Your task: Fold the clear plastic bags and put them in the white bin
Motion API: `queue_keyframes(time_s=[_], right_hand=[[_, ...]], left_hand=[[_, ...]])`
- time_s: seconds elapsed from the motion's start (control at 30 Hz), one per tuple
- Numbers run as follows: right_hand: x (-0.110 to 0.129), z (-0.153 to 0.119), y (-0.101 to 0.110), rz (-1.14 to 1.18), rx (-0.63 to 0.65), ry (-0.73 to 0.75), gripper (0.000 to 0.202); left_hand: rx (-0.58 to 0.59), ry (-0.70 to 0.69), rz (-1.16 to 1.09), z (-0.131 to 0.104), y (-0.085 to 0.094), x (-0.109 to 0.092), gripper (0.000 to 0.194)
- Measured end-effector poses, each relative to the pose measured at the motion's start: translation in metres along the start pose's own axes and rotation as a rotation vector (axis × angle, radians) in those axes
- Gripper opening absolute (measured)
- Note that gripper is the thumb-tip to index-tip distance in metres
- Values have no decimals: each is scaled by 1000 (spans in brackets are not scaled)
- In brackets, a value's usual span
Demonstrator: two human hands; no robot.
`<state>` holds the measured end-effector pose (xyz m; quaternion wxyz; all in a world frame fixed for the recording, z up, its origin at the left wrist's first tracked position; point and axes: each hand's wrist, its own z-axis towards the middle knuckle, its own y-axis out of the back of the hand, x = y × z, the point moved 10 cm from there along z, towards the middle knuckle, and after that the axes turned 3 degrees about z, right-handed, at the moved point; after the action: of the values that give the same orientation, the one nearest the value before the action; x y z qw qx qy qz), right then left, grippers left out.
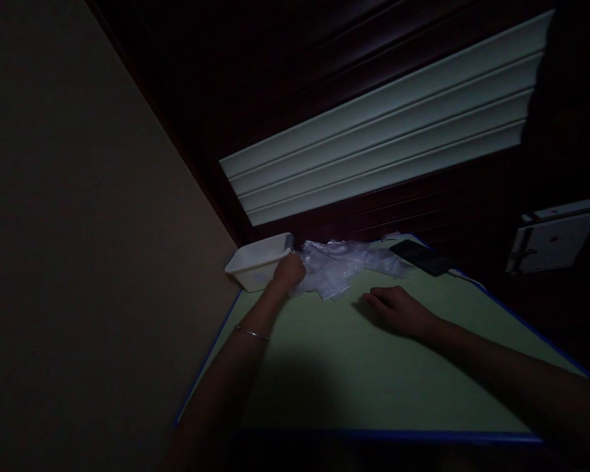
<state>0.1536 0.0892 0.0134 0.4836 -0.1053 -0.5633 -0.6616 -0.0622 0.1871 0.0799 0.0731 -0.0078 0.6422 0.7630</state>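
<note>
My left hand [290, 270] is closed at the right end of a white plastic bin [260, 262], beside a heap of clear plastic bags [332, 262]. Its fingers point away from me, so whatever they grip is hidden. A thin bracelet circles that wrist. My right hand [396, 309] is held over the green tabletop [319, 354], nearer to me than the bags, with its fingers curled in. Nothing shows in it. The bags lie loosely spread and overlapping between the bin and a dark phone or tablet [421, 255].
A white cable [467, 280] runs from the dark device over the table's blue edge [516, 319]. Behind the table stands a dark wooden panel with pale slats [388, 118]. A plain wall [103, 229] rises at the left. A white box [553, 236] is at the right. The light is dim.
</note>
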Motion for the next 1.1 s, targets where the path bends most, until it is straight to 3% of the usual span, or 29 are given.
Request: queue_keyframes(time_s=[0.23,0.4,0.47,0.53,0.67,0.8,0.87,0.97,1.03,1.1], right_hand=[[0,1,0,15,-3,2,46],[0,2,0,35,-19,-1,47],[0,2,2,60,-44,2,47],[-1,1,7,105,-90,-6,46],[-5,-1,17,268,-204,-47,39],[-6,-6,42,309,-423,-42,78],[-4,-9,54,315,-509,-7,87],[-1,-7,63,373,-512,62,59],[-5,-3,57,490,-425,34,31],[-11,0,44,598,-324,-50,16]], left_hand=[[-274,-93,-58,9,79,-36,16],[-453,-103,-231,8,135,-36,17],[-504,-139,-479,-4,151,-35,14],[-481,-195,-825,-20,155,-37,14],[-259,-174,-1189,-52,127,-58,26],[-32,-111,-1464,-73,83,-78,32],[82,-67,-1509,-77,60,-84,33],[187,-21,-1548,-76,32,-84,33],[186,-1,-1550,-72,17,-76,30],[163,31,-1525,-68,1,-64,29]])
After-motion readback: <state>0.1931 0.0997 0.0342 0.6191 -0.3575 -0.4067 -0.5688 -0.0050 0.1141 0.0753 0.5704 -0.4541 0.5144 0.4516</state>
